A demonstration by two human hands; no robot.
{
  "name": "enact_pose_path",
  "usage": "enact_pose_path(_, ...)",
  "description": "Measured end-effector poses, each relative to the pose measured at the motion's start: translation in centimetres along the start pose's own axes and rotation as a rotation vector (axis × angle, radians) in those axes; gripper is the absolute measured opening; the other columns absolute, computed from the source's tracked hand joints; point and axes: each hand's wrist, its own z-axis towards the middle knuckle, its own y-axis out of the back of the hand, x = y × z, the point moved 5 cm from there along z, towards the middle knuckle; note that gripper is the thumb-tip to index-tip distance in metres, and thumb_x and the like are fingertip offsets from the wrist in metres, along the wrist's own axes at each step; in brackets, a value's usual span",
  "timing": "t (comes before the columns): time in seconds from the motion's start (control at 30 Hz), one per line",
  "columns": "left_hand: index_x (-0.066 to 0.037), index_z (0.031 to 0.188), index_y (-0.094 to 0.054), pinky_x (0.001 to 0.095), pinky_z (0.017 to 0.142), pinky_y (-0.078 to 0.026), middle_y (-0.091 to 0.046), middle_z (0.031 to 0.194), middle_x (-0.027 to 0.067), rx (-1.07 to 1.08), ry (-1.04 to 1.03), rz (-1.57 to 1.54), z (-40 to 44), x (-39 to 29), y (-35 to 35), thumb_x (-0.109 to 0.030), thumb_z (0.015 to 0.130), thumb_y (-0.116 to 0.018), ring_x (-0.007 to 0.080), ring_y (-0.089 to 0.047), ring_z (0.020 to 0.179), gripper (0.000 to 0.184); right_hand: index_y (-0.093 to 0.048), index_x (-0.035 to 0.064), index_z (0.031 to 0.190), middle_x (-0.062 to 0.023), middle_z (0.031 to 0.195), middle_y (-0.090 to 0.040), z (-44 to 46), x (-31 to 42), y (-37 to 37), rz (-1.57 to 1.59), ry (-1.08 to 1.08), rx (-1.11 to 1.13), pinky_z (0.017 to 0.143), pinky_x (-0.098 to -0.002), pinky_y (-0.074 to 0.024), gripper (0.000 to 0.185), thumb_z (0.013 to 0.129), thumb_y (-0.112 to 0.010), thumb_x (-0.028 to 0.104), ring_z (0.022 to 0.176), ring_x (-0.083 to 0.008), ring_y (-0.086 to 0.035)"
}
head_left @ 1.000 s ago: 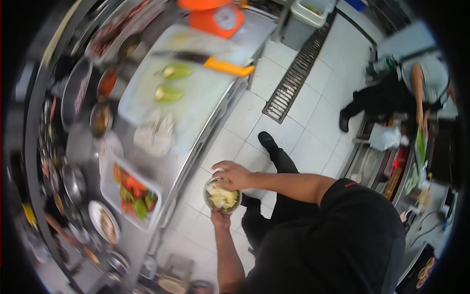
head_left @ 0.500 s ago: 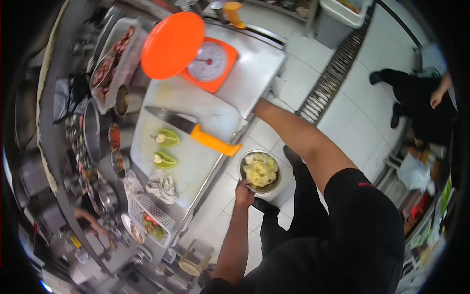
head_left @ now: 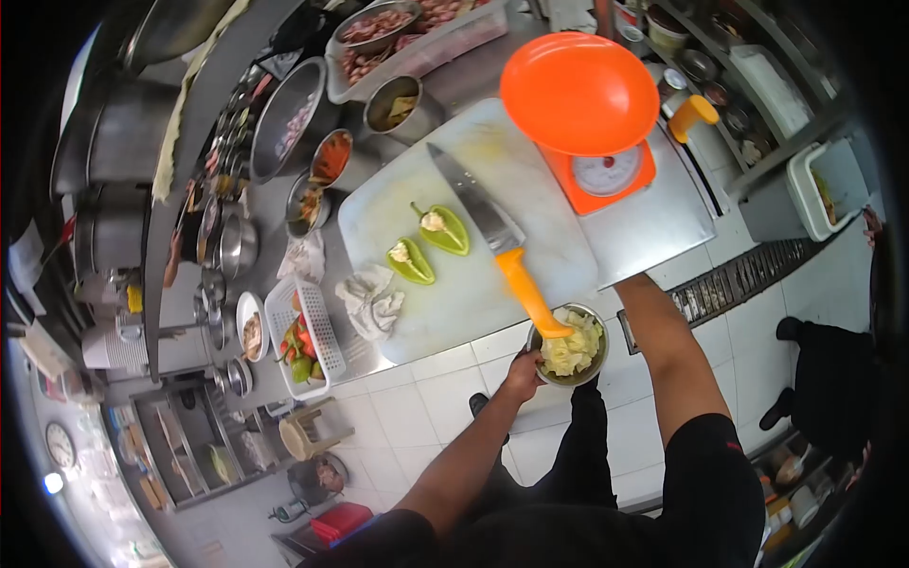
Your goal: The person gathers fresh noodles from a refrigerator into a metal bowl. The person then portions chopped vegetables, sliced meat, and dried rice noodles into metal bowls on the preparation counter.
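My left hand (head_left: pixel 522 375) grips the side of a metal bowl (head_left: pixel 576 382) of pale yellow-green leaves (head_left: pixel 573 354), just off the counter's front edge. My right forearm reaches beneath the counter's edge, and that hand is hidden. The knife's (head_left: pixel 480 210) orange handle overhangs the front edge, partly above the bowl. Left of the blade, two green pepper halves (head_left: pixel 448 233) with pale seed cores lie on the white cutting board (head_left: pixel 559 218). A crumpled cloth (head_left: pixel 369 301) rests at the board's lower left corner.
An orange scale (head_left: pixel 579 95) stands at the board's right end. A white basket (head_left: pixel 333 352) of peppers sits at the counter's left. Metal containers (head_left: pixel 402 106) line the back. Another person's dark-clothed legs (head_left: pixel 833 383) show at right, near the floor drain (head_left: pixel 734 287).
The view has turned and shifted. My right hand has left the leaves in the bowl and gone under the counter's edge. My left hand keeps the bowl, now nearer the knife handle.
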Motion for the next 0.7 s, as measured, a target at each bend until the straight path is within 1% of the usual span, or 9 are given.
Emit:
enact_pose_path(0.07, -0.005, 0.131, -0.047, 0.0518, 0.085, -0.059, -0.061, 0.117, 0.0136, 0.002, -0.008, -0.019, 1.0, 0.0, 0.6, -0.009, 0.085, -0.05, 0.0305, -0.067, 0.102, 0.046, -0.067, -0.0015, 0.107, -0.0185, 0.107, -0.068, 0.0, -0.3, 0.1, -0.005, 0.001, 0.002, 0.087, -0.0443, -0.0529, 0.025, 0.084, -0.068, 0.008, 0.098, -0.0361, -0.065)
enact_pose_path(0.23, -0.01, 0.13, -0.049, 0.0568, 0.084, -0.056, -0.061, 0.116, 0.0127, -0.067, -0.005, 0.025, 3.2, 0.3, 0.8, -0.013, 0.086, -0.052, 0.0315, -0.065, 0.104, 0.044, -0.067, -0.0017, 0.106, -0.0184, 0.106, -0.068, -0.2, -0.9, 0.1, -0.009, 0.006, -0.002, 0.086, -0.044, -0.0532, 0.024, 0.084, -0.068, 0.008, 0.097, -0.0359, -0.066)
enact_pose_path(0.27, -0.009, 0.129, -0.049, 0.0559, 0.082, -0.056, -0.061, 0.115, 0.0127, -0.074, -0.022, 0.013, 2.1, -0.6, -0.6, -0.014, 0.087, -0.052, 0.0317, -0.065, 0.102, 0.042, -0.067, -0.0018, 0.106, -0.0184, 0.105, -0.068, 0.0, -1.0, 0.1, -0.008, 0.006, -0.005, 0.086, -0.0439, -0.0533, 0.024, 0.084, -0.068, 0.008, 0.097, -0.0358, -0.066)
enact_pose_path(0.4, -0.009, 0.129, -0.05, 0.0548, 0.08, -0.056, -0.061, 0.117, 0.0126, -0.056, -0.013, 0.04, 6.6, 1.5, 1.0, -0.015, 0.091, -0.048, 0.0319, -0.065, 0.1, 0.038, -0.068, -0.002, 0.105, -0.0184, 0.105, -0.069, 0.7, -1.4, 0.3, 0.011, 0.012, -0.026, 0.086, -0.0436, -0.0535, 0.023, 0.084, -0.068, 0.008, 0.097, -0.0356, -0.066)
enact_pose_path(0.47, -0.01, 0.13, -0.049, 0.0565, 0.082, -0.055, -0.059, 0.12, 0.0123, 0.004, -0.002, 0.041, 7.8, 1.8, 0.9, -0.015, 0.092, -0.046, 0.0317, -0.064, 0.104, 0.039, -0.068, -0.0021, 0.105, -0.0184, 0.104, -0.069, 0.8, -1.6, 0.4, 0.027, 0.012, -0.037, 0.086, -0.0435, -0.0536, 0.023, 0.084, -0.068, 0.008, 0.096, -0.0355, -0.067)
enact_pose_path(0.57, -0.006, 0.129, -0.048, 0.0568, 0.092, -0.054, -0.057, 0.127, 0.0145, -0.002, -0.002, -0.015, 4.2, -0.7, -2.6, -0.009, 0.089, -0.045, 0.0336, -0.063, 0.112, 0.039, -0.068, -0.0022, 0.104, -0.0183, 0.104, -0.069, 0.3, -2.3, 1.1, 0.068, -0.001, -0.063, 0.086, -0.0433, -0.0538, 0.023, 0.085, -0.069, 0.008, 0.096, -0.0353, -0.067)
enact_pose_path(0.6, -0.006, 0.13, -0.048, 0.057, 0.093, -0.054, -0.057, 0.127, 0.0145, -0.008, -0.008, -0.001, 4.8, -0.4, -2.4, -0.009, 0.089, -0.045, 0.0335, -0.063, 0.112, 0.041, -0.068, -0.0022, 0.104, -0.0183, 0.104, -0.07, 0.1, -2.4, 1.5, 0.091, -0.006, -0.078, 0.085, -0.0432, -0.0539, 0.022, 0.085, -0.069, 0.008, 0.096, -0.0352, -0.067)
enact_pose_path(0.67, -0.006, 0.132, -0.047, 0.0573, 0.093, -0.053, -0.057, 0.128, 0.0144, -0.021, -0.02, 0.017, 5.9, 0.2, -2.0, -0.009, 0.089, -0.045, 0.0331, -0.062, 0.113, 0.043, -0.069, -0.0023, 0.104, -0.0183, 0.103, -0.07, -0.9, -2.5, 2.7, 0.165, -0.003, -0.184, 0.085, -0.0431, -0.054, 0.022, 0.085, -0.069, 0.008, 0.096, -0.0351, -0.067)
enact_pose_path(0.7, -0.006, 0.133, -0.047, 0.0575, 0.096, -0.052, -0.056, 0.13, 0.0147, 0.013, -0.008, 0.019, 5.7, 0.2, -2.3, -0.01, 0.089, -0.045, 0.0332, -0.062, 0.114, 0.045, -0.069, -0.0024, 0.104, -0.0183, 0.103, -0.07, -1.9, -2.3, 3.5, 0.202, 0.013, -0.257, 0.085, -0.043, -0.0541, 0.022, 0.085, -0.069, 0.008, 0.095, -0.0351, -0.067)
